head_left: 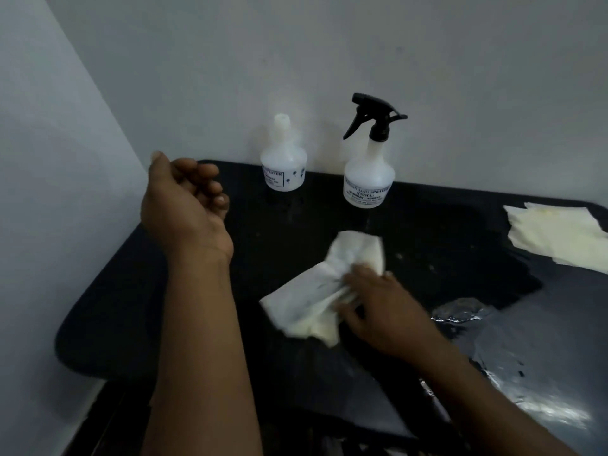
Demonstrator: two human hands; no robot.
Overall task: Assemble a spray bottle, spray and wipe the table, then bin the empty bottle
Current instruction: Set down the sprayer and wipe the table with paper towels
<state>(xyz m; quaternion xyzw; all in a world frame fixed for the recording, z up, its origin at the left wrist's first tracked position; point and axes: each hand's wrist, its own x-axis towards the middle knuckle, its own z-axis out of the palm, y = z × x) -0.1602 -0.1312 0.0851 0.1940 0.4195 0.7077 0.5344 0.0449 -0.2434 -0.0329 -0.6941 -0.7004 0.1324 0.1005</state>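
A white spray bottle (369, 172) with a black trigger head stands upright at the back of the black table (131, 307), against the wall. Left of it stands a smaller white bottle (283, 166) with no head on its neck. My right hand (381, 307) presses a crumpled white cloth (319, 291) flat on the middle of the table; the cloth is blurred by motion. My left hand (184, 205) hovers above the table's left back corner, fingers loosely curled, holding nothing.
A stack of pale yellow cloths (559, 235) lies at the table's right edge. Wet patches (460, 312) shine on the right part of the tabletop. White walls close the table in at the back and left.
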